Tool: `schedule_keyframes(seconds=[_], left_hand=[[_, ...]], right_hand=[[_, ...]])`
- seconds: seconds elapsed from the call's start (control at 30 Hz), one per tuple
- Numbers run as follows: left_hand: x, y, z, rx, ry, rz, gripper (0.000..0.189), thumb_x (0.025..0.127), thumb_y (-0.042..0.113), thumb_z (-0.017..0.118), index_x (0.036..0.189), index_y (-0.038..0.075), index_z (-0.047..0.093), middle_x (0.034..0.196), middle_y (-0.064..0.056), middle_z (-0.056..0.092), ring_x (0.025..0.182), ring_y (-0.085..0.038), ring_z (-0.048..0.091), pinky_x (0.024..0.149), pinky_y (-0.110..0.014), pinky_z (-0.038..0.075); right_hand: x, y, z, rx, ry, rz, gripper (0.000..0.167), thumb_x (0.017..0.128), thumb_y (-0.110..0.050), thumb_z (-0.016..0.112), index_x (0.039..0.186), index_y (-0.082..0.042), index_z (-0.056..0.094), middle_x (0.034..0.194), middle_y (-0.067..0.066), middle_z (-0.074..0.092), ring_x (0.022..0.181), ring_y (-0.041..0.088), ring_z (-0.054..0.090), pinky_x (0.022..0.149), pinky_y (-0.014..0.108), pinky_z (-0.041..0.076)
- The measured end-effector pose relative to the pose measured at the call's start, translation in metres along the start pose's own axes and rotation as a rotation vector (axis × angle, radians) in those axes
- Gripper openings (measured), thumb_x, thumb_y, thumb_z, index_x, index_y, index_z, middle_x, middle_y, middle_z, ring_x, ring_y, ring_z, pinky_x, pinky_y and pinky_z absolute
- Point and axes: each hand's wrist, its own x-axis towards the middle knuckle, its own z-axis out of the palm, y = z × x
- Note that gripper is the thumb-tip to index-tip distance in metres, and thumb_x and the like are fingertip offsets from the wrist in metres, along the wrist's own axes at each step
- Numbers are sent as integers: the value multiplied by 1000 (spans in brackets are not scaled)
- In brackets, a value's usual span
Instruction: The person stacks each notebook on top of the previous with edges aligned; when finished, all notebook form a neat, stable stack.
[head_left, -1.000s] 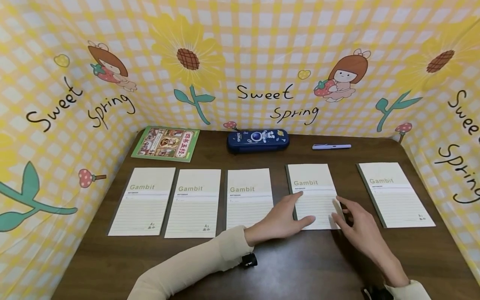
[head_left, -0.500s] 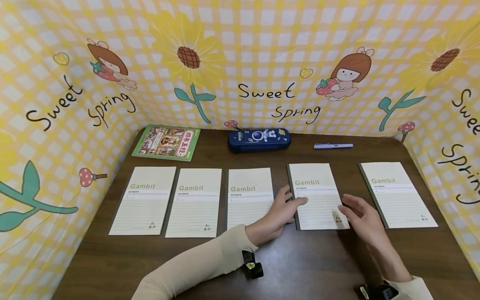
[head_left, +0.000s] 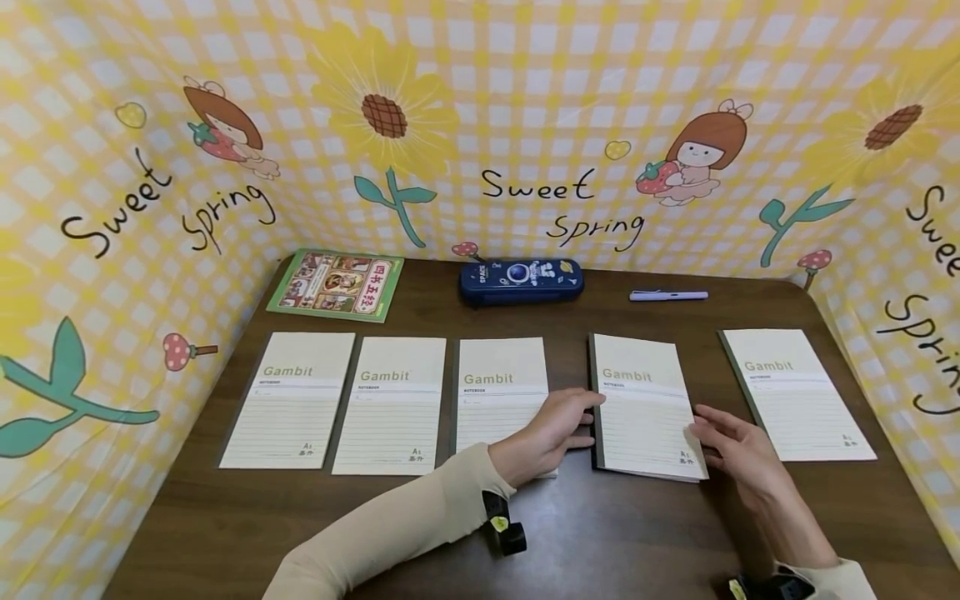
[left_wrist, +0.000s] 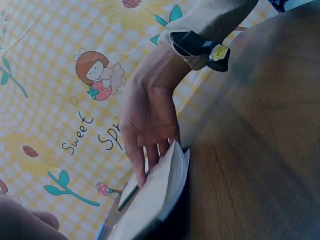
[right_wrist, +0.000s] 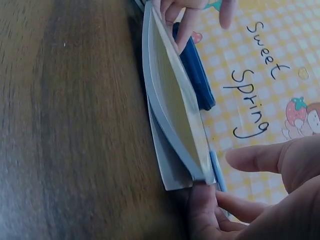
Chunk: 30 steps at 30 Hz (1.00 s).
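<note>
A cream Gambit notebook point(head_left: 645, 417) with a dark spine, fourth from the left in the row, is tilted and slightly raised. My left hand point(head_left: 547, 433) holds it by the spine, thumb over the cover. At its right edge is my right hand point(head_left: 750, 467), thumb near the cover and fingers at the edge. In the right wrist view the notebook point(right_wrist: 172, 90) bows a little off the table, with right-hand fingertips point(right_wrist: 202, 197) at its near corner. Its page edges show in the left wrist view beside the right hand point(left_wrist: 155, 110). A pale sheet or cover point(right_wrist: 167, 167) lies beneath.
Three more Gambit notebooks point(head_left: 288, 408) lie in line to the left, the nearest partly under the left hand. Another notebook point(head_left: 798, 400) lies at the right. Behind are a green-bordered book point(head_left: 337, 285), a blue pencil case point(head_left: 521, 285) and a lilac pen point(head_left: 667, 296).
The fourth notebook has tilted, come up slightly and shifted toward me and to the right. My left hand moved from its cover to its spine; the right stayed at its right edge.
</note>
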Motion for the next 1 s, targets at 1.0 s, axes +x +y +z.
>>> schedule_keyframes(seconds=[1.0], left_hand=[[-10, -4, -19, 54, -19, 158, 61, 81, -16, 69, 138, 3, 58, 123, -15, 61, 73, -14, 59, 66, -27, 58]], right_hand=[[-6, -2, 5, 111, -123, -20, 71, 107, -27, 61, 163, 1, 27, 108, -27, 64, 99, -5, 62, 86, 29, 52]])
